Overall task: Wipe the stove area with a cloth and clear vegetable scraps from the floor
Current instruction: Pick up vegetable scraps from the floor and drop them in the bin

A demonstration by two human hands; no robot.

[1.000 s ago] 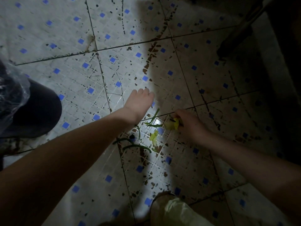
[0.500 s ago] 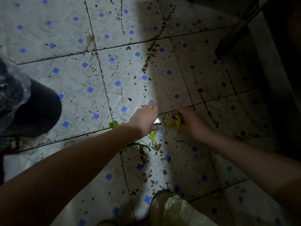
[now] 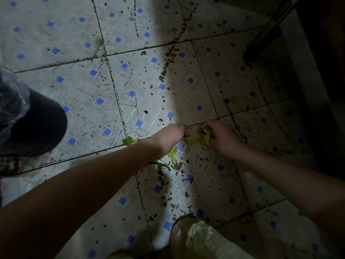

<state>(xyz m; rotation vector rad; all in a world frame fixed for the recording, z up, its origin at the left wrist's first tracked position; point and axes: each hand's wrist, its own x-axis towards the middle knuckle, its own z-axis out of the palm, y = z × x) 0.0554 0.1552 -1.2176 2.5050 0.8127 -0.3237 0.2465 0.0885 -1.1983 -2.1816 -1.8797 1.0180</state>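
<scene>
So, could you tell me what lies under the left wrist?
A pale green leaf scrap and a dark green stem poke out; anything directly beneath the wrist is covered.

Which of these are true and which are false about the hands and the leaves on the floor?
1. The right hand holds yellow leaves. True.
2. The floor has red squares. False: the squares are blue.
3. The left hand is lifted high, far from the leaves. False: it is down at the floor, right next to the yellow leaves.
4. A small green leaf lies on the floor beside the left wrist. True.
</scene>
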